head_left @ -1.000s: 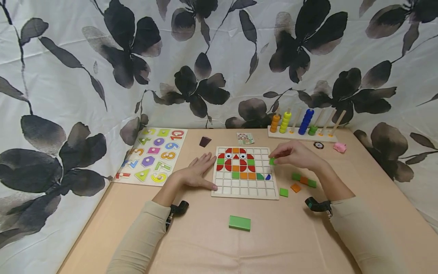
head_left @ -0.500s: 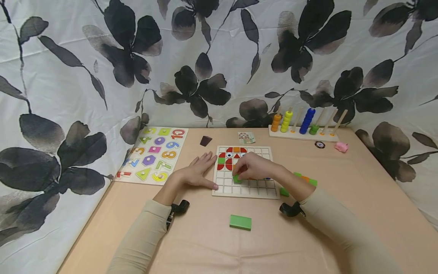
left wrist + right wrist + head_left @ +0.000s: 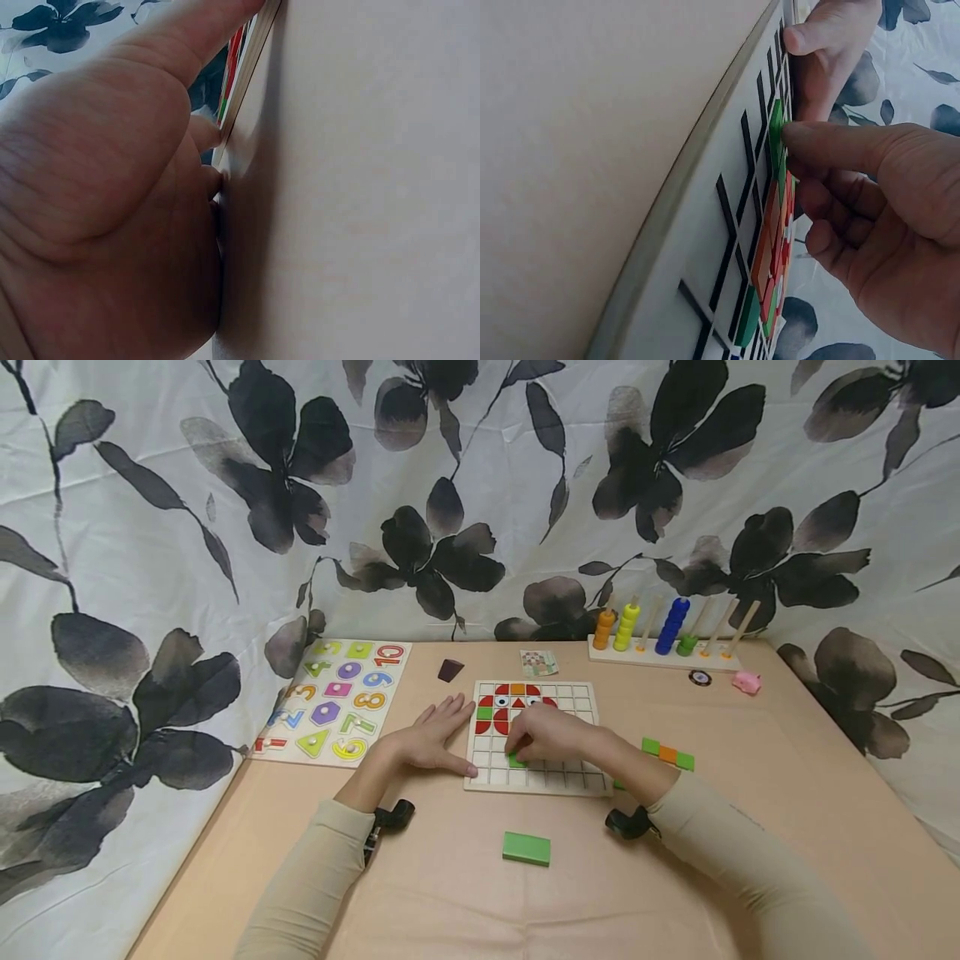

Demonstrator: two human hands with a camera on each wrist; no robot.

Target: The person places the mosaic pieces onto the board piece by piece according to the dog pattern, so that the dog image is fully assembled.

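A white grid board [image 3: 495, 779] lies on the table, with red, green, orange and white pieces forming a pattern in its upper part. My left hand [image 3: 427, 743] rests flat at the board's left edge, fingers spread and thumb on its lower left side. Over the middle of the grid, my right hand [image 3: 551, 733] pinches a green square tile [image 3: 517, 761] against the cells below the red pieces. In the right wrist view, the thumb presses this green tile [image 3: 775, 127], just past a row of orange tiles [image 3: 763, 244]. My right hand hides part of the pattern.
Green and orange tiles [image 3: 667, 754] lie right of the board, and a green block [image 3: 527, 849] in front. Behind stand a bead stacker [image 3: 663, 660], a pink toy [image 3: 747, 682], a small card [image 3: 540, 662] and a dark piece [image 3: 450, 670]. A number puzzle [image 3: 330, 702] lies left.
My right hand has carried the green tile from the board's right edge leftward onto the middle of the grid, then slightly lower. My left hand has stayed in place.
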